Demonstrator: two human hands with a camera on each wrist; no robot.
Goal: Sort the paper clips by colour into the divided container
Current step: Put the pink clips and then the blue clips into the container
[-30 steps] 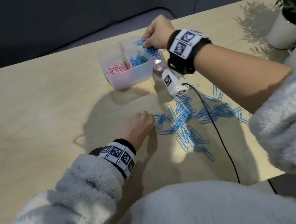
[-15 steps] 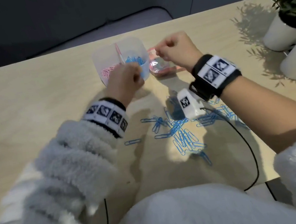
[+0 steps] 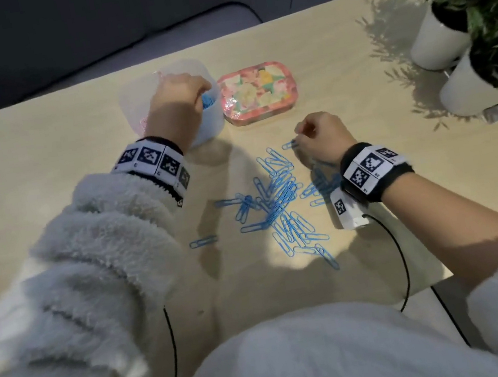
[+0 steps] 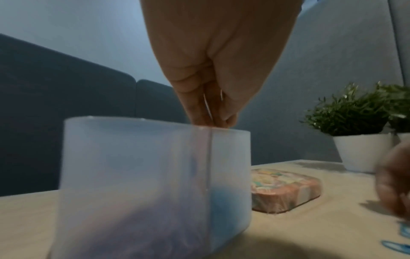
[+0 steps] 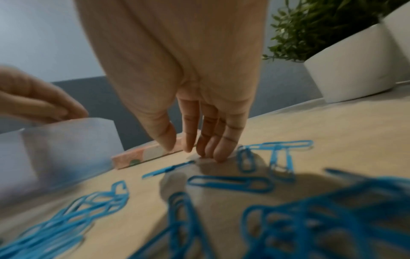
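Observation:
A translucent divided container [image 3: 137,108] [image 4: 144,166] stands at the far middle of the table. Blue clips [image 3: 207,100] lie in its right compartment and a pink tint shows in the left. My left hand [image 3: 177,102] [image 4: 213,121] hovers over the rim by the divider, its fingertips bunched and pointing down; whether it holds clips is hidden. A loose pile of blue paper clips [image 3: 279,200] [image 5: 230,182] lies nearer me. At the pile's far right edge my right hand [image 3: 302,144] [image 5: 184,149] touches the table with straight fingers and grips nothing.
A floral pink tin [image 3: 258,92] [image 4: 286,189] lies right of the container. Two plants in white pots [image 3: 439,37] [image 3: 470,88] stand at the far right. One stray blue clip [image 3: 203,242] lies left of the pile. A black cable [image 3: 401,262] runs off the near edge.
My left hand left the pile and moved up over the container. My right hand came back from the container down to the pile's far edge.

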